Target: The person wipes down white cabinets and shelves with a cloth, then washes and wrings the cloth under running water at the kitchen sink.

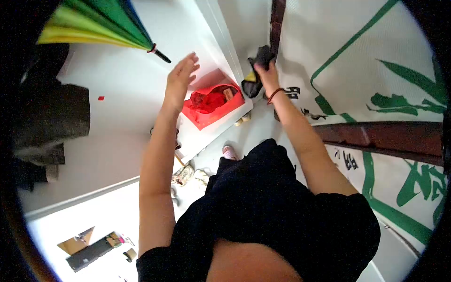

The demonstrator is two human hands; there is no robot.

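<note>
Nearest to us is a black T-shirt (282, 211), worn by the person, with two bare arms reaching far out past it. On the right, the right hand (267, 79) is wrapped around a dark bundle (252, 88) with a yellow patch on it. Its fingers are curled around the bundle, but the far side is hidden, so I cannot tell how tight they are. The bundle is blurry, and I cannot tell just what it is. It is up in the air, by the far corner. A dark red bracelet (274, 95) goes around that wrist.

On the left, the left hand (182, 79) has its fingers a little bit apart, with nothing in them. Just beside it is the tip of a rainbow umbrella (101, 23). Between the two hands, a bit nearer, a red bag (206, 121) sits on a white ledge (203, 136), with red things inside.

I think the picking-up part is done, because the bundle is in the hand. Putting it down is not done yet.

Down low are a pink slipper (229, 152) and a sneaker (184, 175). On the right hangs a white cloth (347, 80) with green shapes.
</note>
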